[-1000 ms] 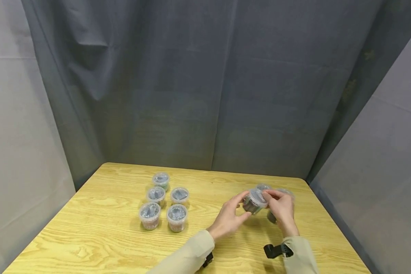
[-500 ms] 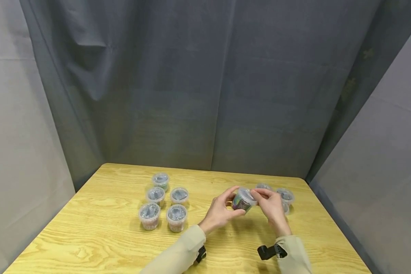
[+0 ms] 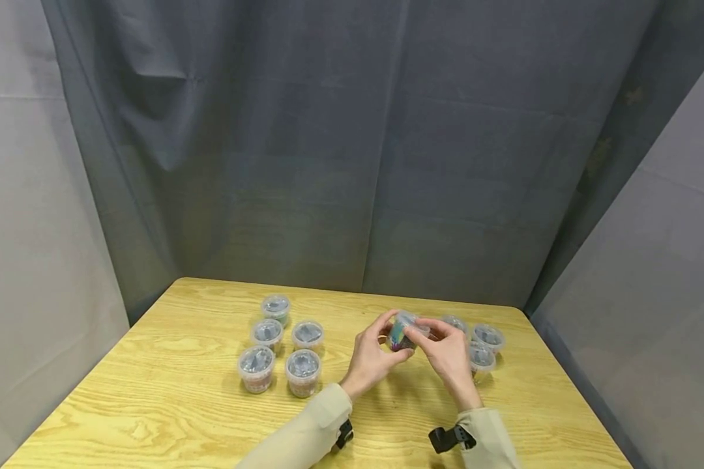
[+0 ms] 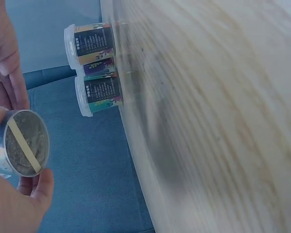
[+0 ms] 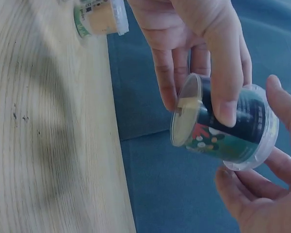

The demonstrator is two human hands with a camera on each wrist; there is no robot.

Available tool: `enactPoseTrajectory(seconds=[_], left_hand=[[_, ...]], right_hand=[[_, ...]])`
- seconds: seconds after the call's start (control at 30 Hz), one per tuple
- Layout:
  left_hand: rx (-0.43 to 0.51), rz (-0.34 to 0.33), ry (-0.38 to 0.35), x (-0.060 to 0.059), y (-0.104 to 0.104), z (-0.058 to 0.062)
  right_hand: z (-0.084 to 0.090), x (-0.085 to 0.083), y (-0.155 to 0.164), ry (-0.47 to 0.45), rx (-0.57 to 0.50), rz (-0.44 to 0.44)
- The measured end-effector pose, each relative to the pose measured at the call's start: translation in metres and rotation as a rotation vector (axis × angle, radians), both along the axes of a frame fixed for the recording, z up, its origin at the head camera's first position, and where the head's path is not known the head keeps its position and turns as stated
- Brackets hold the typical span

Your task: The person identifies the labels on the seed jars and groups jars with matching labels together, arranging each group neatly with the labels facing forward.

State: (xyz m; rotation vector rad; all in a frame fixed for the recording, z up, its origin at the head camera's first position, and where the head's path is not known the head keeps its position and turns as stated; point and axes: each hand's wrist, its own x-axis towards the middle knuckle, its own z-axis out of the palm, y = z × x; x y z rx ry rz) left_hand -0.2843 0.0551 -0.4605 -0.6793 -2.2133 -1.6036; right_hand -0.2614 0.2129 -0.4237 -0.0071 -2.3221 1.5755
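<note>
Left hand [image 3: 371, 359] curled round a small lidded tub [image 3: 401, 330], thumb on the near side, fingers over the far side. Right hand [image 3: 446, 355] gripping the same tub from the other side, thumb laid across its printed wall, fingertips [image 5: 167, 99] on the base end. Tub held between both hands, lifted clear of the wooden table [image 3: 170, 397], tipped over onto its side rather than upright. In the right wrist view, lid end toward the lower right, flat base toward the left, dark label with red and green print facing the camera. In the left wrist view, round base [image 4: 25, 143] showing brownish contents behind a pale stripe, pinched between thumb below and fingers above.

Just right of the hands, three more tubs [image 3: 482, 345] standing close together on the table near its right edge, all lidded, the nearest almost touching the right hand's back. Well to the left, a cluster of five tubs [image 3: 281, 345] standing upright: two in front, two behind, one alone at the rear. Beige sleeves [image 3: 305, 436] on both forearms, a black strap [image 3: 448, 438] at the right wrist. Grey cloth [image 3: 352, 143] hung behind and beside the table.
</note>
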Motion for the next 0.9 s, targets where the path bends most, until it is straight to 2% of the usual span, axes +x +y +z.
enactPoseTrajectory(seconds=[0.1, 0.2, 0.3, 0.4, 0.57, 0.67, 0.77, 0.9], left_hand=[[-0.004, 0.020, 0.003, 0.000, -0.001, -0.001], [0.005, 0.010, -0.004, -0.001, -0.003, -0.001], [0.034, -0.040, -0.041, -0.003, -0.006, 0.001], [0.084, -0.115, -0.108, -0.003, -0.010, 0.003], [0.135, -0.191, -0.214, -0.003, -0.015, 0.006], [0.150, -0.203, -0.259, -0.004, -0.017, 0.008], [0.160, -0.187, -0.284, -0.003, -0.019, 0.009], [0.128, -0.124, -0.245, -0.003, -0.020, 0.008]], right_hand=[[-0.001, 0.000, -0.003, 0.013, 0.023, -0.030], [-0.001, 0.000, -0.004, 0.027, -0.001, -0.036], [0.000, -0.002, -0.003, 0.042, -0.080, -0.013], [0.001, -0.004, 0.000, 0.047, -0.169, 0.020], [0.003, -0.005, 0.005, 0.059, -0.227, 0.056], [0.005, -0.005, 0.007, 0.087, -0.222, 0.087], [0.006, -0.004, 0.007, 0.098, -0.193, 0.102], [0.005, -0.001, 0.004, 0.072, -0.107, 0.057]])
